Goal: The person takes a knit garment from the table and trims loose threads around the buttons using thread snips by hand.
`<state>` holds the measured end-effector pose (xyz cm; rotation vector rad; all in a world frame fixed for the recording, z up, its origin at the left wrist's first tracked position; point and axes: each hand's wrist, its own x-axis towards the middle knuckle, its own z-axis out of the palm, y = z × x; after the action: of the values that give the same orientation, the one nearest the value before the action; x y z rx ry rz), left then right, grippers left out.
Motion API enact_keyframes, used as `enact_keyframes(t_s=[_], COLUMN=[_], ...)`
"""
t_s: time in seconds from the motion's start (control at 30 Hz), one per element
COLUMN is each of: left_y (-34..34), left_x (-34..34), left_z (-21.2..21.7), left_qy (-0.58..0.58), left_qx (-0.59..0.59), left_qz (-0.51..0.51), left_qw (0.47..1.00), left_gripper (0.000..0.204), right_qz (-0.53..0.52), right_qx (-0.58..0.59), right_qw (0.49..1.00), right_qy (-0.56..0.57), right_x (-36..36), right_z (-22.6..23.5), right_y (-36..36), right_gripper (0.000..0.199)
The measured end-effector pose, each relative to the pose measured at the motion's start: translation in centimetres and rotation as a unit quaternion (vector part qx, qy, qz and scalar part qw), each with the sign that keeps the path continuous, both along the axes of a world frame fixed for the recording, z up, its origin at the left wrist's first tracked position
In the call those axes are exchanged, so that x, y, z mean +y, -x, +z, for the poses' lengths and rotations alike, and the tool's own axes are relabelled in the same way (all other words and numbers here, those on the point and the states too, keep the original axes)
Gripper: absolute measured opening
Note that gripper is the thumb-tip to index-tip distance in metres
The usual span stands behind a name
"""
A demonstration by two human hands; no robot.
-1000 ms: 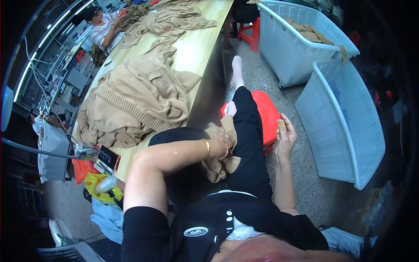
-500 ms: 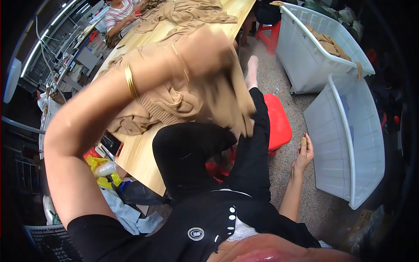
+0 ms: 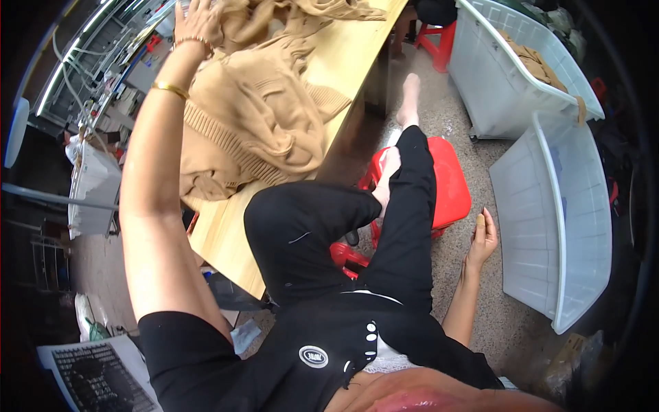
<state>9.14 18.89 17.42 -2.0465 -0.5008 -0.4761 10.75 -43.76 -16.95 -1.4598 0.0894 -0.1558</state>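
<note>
The left hand (image 3: 195, 20), arm raised and fingers spread open, presses on the far end of a heap of tan knitted garments (image 3: 257, 120) lying on the wooden table (image 3: 226, 240); it closes on nothing. The right hand (image 3: 482, 237) hangs open and empty, well away from the table, beside a red plastic stool (image 3: 449, 185) (two white plastic bins (image 3: 549, 226) stand beyond it).

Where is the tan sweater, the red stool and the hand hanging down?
tan sweater (image 3: 254, 130), head view, on its ribbed knit body on the table.
red stool (image 3: 449, 185), head view, on its seat top.
right hand (image 3: 482, 237), head view, on the open palm.
</note>
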Motion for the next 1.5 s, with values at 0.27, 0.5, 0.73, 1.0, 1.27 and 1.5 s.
enact_keyframes(t_s=[0.27, 0.5, 0.73, 1.0, 1.27, 1.5], left_y=[13.4, 12.9, 12.7, 11.8, 11.2, 11.7], left_x=[9.6, 5.0, 7.9, 7.5, 7.4, 9.5], left_z=[-9.0, -12.2, -12.8, -15.1, -18.7, -18.7], left_qy=[0.375, 0.591, 0.517, 0.381, 0.395, 0.398], left_qx=[-0.365, -0.346, -0.282, -0.241, -0.309, -0.276], left_qz=[0.106, -0.04, 0.008, 0.051, 0.177, 0.181], left_qw=[0.845, 0.727, 0.808, 0.891, 0.847, 0.856], left_gripper=[0.068, 0.062, 0.081, 0.074, 0.077, 0.073], right_qz=[0.03, 0.076, 0.068, 0.045, 0.08, 0.099], right_qx=[0.01, -0.015, -0.03, -0.066, -0.057, -0.139], right_qw=[0.999, 0.997, 0.997, 0.996, 0.995, 0.984], right_qy=[-0.008, 0.019, 0.0, 0.04, -0.011, 0.046], right_x=[4.1, 4.0, 5.8, 4.8, 5.1, 6.0], right_z=[3.5, 3.4, 5.0, 4.7, 6.5, 8.1], right_y=[0.4, 0.8, 1.8, 1.6, 2.7, 2.9], right_gripper=[0.031, 0.031, 0.031, 0.028, 0.027, 0.027])
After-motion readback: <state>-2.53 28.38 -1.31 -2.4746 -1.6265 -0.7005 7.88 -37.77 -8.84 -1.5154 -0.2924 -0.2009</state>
